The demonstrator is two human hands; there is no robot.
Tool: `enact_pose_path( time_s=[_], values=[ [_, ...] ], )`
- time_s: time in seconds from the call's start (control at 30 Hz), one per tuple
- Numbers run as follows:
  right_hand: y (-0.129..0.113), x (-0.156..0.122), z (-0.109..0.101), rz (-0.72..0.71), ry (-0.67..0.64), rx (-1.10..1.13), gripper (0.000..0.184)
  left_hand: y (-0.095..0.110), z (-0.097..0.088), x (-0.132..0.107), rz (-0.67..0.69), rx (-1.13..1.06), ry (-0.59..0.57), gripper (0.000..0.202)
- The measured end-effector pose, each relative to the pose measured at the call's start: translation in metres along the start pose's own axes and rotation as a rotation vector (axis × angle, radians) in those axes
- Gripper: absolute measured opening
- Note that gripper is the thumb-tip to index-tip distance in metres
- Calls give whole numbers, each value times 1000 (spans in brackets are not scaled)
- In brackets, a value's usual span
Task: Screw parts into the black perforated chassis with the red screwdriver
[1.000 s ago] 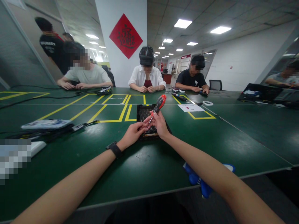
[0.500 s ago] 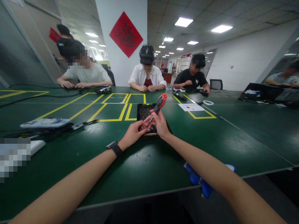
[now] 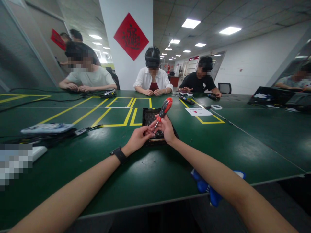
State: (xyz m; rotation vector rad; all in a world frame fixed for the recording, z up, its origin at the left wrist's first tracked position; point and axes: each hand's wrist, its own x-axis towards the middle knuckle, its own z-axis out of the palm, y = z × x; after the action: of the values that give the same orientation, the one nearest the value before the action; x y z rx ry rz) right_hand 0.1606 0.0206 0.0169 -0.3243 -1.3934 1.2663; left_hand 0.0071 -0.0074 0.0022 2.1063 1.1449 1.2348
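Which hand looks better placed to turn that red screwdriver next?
Probably the right hand: it already grips the red screwdriver over the black tray. The left hand only pinches near its tip.

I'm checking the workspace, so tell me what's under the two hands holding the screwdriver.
Under the left hand and right hand with the screwdriver lies a black tray on the green table. The hands cover its near contents.

Green table [image 3: 73, 152], white pillar [image 3: 126, 74], ceiling lights [image 3: 190, 23]

workshop floor | green worktable [image 3: 73, 155], yellow floor-tape lines [image 3: 126, 118] | seated co-workers [image 3: 152, 81]
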Motion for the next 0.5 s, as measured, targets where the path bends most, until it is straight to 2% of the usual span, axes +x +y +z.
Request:
enact_pose_path(
  time_s=[0.27, 0.5],
  values=[
    [-3, -1, 3, -44, 29, -61, 25, -1, 1, -1, 47, 44, -14, 24],
    [-5, -2, 6, -62, 19, -77, 26, 4, 1, -2, 20, 25, -11, 19]
  ],
)
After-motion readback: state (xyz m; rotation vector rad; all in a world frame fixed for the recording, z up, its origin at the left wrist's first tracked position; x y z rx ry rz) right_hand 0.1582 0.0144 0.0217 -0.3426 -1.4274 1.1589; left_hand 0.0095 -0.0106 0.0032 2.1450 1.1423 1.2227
